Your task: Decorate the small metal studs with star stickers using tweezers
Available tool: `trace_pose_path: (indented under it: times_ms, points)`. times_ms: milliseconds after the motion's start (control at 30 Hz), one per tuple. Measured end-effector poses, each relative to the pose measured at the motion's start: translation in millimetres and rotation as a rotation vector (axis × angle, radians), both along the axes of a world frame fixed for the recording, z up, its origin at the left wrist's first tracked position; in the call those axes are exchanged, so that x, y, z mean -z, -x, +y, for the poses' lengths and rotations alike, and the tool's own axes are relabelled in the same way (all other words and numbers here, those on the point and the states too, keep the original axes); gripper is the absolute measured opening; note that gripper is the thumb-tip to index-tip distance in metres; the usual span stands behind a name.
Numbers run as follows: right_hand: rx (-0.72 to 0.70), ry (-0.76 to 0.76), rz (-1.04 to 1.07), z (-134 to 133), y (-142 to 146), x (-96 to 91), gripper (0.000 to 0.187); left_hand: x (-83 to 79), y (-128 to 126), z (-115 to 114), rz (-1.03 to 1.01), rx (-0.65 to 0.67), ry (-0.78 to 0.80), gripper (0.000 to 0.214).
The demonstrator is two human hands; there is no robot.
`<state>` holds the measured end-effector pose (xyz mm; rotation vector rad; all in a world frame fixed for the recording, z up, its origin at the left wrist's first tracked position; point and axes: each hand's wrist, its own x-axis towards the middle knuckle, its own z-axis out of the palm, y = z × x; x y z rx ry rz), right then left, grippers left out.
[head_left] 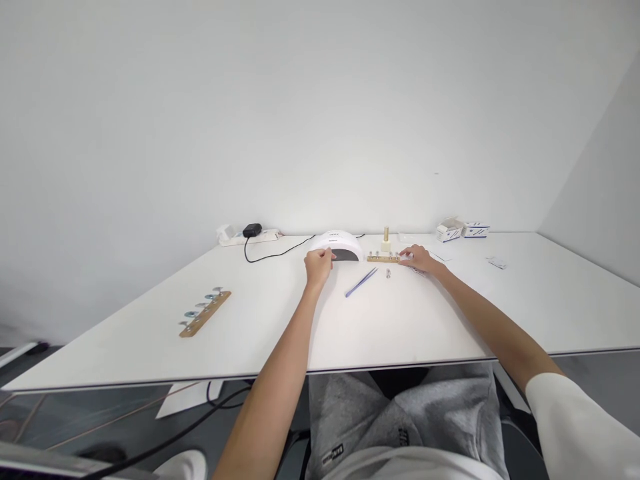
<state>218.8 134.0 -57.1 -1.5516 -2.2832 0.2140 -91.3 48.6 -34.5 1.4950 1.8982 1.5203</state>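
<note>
My left hand (319, 267) is closed in a pinch in front of the left side of the white nail lamp (336, 240), near its dark opening. Whatever its fingers hold, if anything, is too small to make out. Thumb and fingers of my right hand (418, 258) close round the right end of a short wooden nail-tip stand (384, 259), which carries several small posts. Just in front of that stand lies a small loose, shiny piece (389, 273). Blue tweezers (361, 283) rest on the table between my hands. A cream nail polish bottle (385, 241) stands behind the stand.
At the left of the white table (270, 333) lies another wooden stand (206, 315) with several nail tips. A power strip (250, 237) holds a black adapter (252, 230) with a trailing cable. Small boxes (450, 230) and a small packet (497, 263) are at the right.
</note>
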Motion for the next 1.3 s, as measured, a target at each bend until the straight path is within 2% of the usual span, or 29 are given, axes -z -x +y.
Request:
trace_pose_path:
  times_ms: [200,267,367,467,533,600,667,833,933,1000,1133,1300]
  points:
    - [0.062,-0.021,-0.027,-0.6,-19.1,4.6,0.039,-2.8,0.4,-2.2,-0.083,0.046,0.017,0.034]
    - [0.077,-0.017,-0.022,-0.1,-27.4,4.7,0.040,-3.3,-1.0,-2.2,-0.067,0.104,0.028,0.033]
    - [0.090,-0.019,0.038,-1.9,-38.5,-3.0,0.035,-2.9,-7.8,-3.4,0.064,0.247,0.052,0.030]
    - [0.098,-0.037,0.186,-11.4,-41.6,-18.4,0.026,-1.8,-20.3,-8.3,0.305,0.346,0.098,0.025]
    - [0.024,0.002,0.267,-22.0,-36.2,-27.9,0.023,-0.7,-29.3,-12.8,0.424,0.395,0.153,0.024]
    - [-0.098,0.149,0.249,-33.7,-25.7,-33.3,0.022,1.0,-36.5,-16.3,0.467,0.443,0.203,0.024]
    - [-0.148,0.224,0.239,-44.2,-13.7,-34.0,0.022,3.2,-40.9,-17.5,0.491,0.469,0.215,0.024]
    - [-0.127,0.268,0.326,-60.4,8.8,-27.8,0.023,7.7,-43.1,-14.3,0.532,0.541,0.156,0.024]
    - [-0.122,0.351,0.313,-66.4,22.4,-24.1,0.031,7.4,-42.2,-14.5,0.522,0.536,0.228,0.037]
    - [-0.092,0.352,0.326,-69.1,32.5,-21.0,0.031,6.7,-41.3,-15.4,0.512,0.545,0.286,0.044]
    - [-0.060,0.301,0.394,-70.8,47.0,-13.9,0.027,7.1,-39.0,-14.4,0.515,0.547,0.325,0.036]
    - [-0.064,0.277,0.443,-72.3,48.5,-9.3,0.018,9.9,-37.1,-9.3,0.545,0.559,0.333,0.030]
